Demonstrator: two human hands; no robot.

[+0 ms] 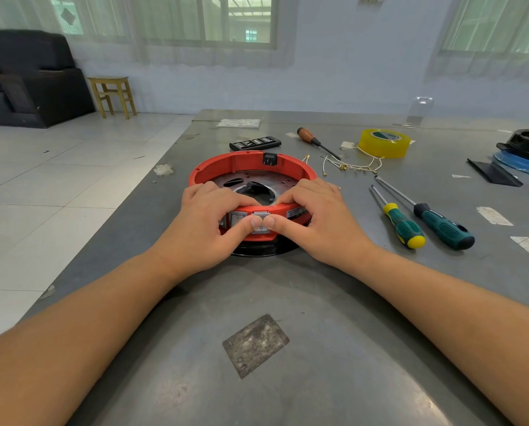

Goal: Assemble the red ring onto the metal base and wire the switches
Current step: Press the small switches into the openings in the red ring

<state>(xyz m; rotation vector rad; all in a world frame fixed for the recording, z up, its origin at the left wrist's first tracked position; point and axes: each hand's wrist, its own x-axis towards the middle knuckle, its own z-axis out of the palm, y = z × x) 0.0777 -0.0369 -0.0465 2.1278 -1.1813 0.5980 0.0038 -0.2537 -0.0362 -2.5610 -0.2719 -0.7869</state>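
The red ring [226, 166] sits on the perforated metal base [226, 182] in the middle of the table, with a black socket [269, 158] in its far wall. Grey rocker switches [238, 219] are set in the ring's near wall. My left hand [206, 229] and my right hand [318, 222] both grip the near rim, fingers curled over the top edge. Both thumbs press side by side on one switch [260, 229]. A bundle of white wires with brass terminals [349, 166] lies loose to the right of the ring.
Two green-handled screwdrivers [404, 226] lie at the right, a wooden-handled one [314, 140] farther back. Yellow tape roll [383, 142], black bit case [254, 143] and a black-and-blue part [524, 152] stand behind. The table's left edge [152, 192] drops to tiled floor.
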